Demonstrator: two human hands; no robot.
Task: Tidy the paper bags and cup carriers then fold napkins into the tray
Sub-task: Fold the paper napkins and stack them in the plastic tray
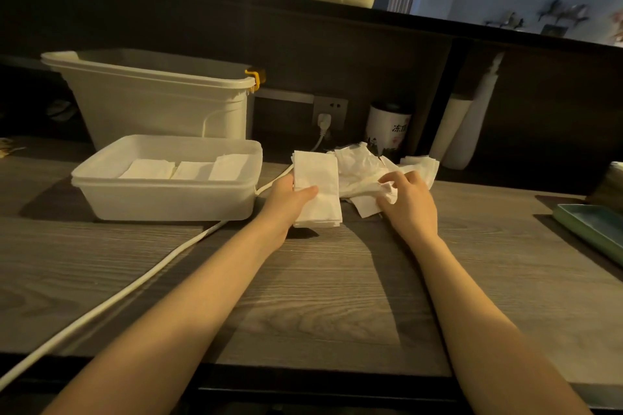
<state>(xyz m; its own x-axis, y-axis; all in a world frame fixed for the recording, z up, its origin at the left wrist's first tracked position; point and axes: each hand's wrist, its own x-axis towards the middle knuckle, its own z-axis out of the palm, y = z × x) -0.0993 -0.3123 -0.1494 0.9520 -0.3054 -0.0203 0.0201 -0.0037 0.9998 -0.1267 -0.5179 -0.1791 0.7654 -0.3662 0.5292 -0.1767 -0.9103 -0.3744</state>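
Seen from above, looking down on a grey wood-grain desk; two bare forearms reaching forward from the near edge.

Left hand gripping a folded napkin, thumb curled over its top face, fingers hidden beneath; napkin long and narrow, near end over the desk, left edge just beside the tray.

Right hand resting on a pile of loose napkins, fingers curled and pinching a crumpled fold; pile spread rearward towards the back wall, touching or nearly touching a white canister behind it.

White plastic tray left of the hands, near its back a taller cream bin with a yellow clip at its right rim; three folded napkins in the tray lying flat, side by side, along the far side of its floor.

White cable running from a wall socket, past the tray's right corner, diagonally to the near left edge.

Green dish at the far right edge, well apart from the hands.

Broad bare stretch of desk between the forearms and towards the near edge.
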